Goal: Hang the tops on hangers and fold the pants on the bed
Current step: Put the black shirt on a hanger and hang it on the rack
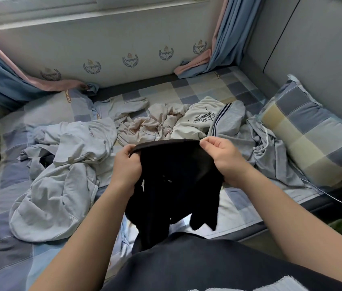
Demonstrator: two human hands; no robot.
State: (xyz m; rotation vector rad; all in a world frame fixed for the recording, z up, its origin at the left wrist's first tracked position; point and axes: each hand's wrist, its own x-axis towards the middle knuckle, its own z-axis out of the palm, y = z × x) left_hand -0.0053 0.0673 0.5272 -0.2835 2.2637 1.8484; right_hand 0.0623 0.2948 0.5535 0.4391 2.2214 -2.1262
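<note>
A checkered bed (218, 85) is covered with loose clothes. Above it, the left hand (127, 164) and the right hand (221, 156) each pinch the waistband of black pants (174, 181), stretched between them.

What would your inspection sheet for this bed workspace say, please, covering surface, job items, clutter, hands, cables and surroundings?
Surface: bed with a checked sheet, largely covered by clothes.
Job's things: black garment held up by its banded edge; pale blue hoodie, beige garment, cream top and grey striped garment lie crumpled; no hangers seen.
Clutter: checked pillow at the right edge.
Grippers: left hand and right hand each pinch the black garment's edge.
Cables: thin white cord trails off the bed's right side.
Surroundings: blue curtains in both corners, padded wall, window above.
</note>
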